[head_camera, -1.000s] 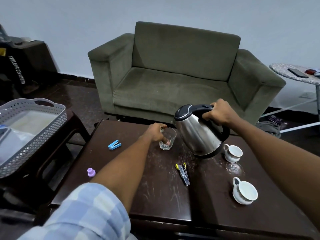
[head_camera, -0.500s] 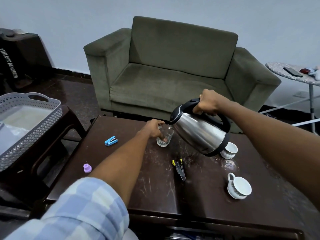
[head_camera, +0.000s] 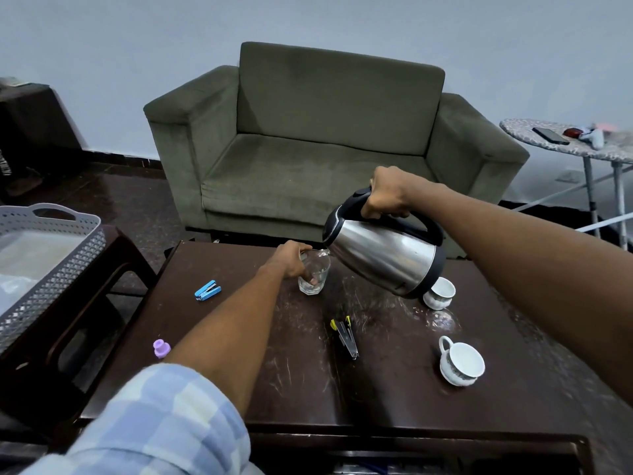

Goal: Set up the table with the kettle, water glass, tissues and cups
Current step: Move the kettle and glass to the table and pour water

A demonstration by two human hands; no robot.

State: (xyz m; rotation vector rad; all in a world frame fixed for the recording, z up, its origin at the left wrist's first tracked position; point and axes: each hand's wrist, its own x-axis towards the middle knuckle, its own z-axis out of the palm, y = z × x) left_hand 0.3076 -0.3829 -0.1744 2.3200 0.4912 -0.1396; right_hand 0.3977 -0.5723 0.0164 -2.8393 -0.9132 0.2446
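Observation:
My right hand (head_camera: 388, 193) grips the black handle of a steel kettle (head_camera: 383, 257), held tilted above the dark wooden table (head_camera: 239, 371) with its spout at the rim of a clear water glass (head_camera: 313, 279). My left hand (head_camera: 291, 258) is wrapped around that glass, which stands on the table. Two white cups rest on the table's right side: one (head_camera: 440, 293) partly behind the kettle's base, one (head_camera: 460, 361) nearer me. No tissues are in view.
On the table lie a blue clip (head_camera: 207, 290), a purple cap (head_camera: 161, 347) and a black-and-yellow tool (head_camera: 344, 334). A grey basket (head_camera: 51, 269) sits on a stool at left. A green sofa (head_camera: 329, 145) stands behind, an ironing board (head_camera: 565, 145) at right.
The kettle has risen and tipped further, so its spout now reaches the glass rim. My left hand stays on the glass.

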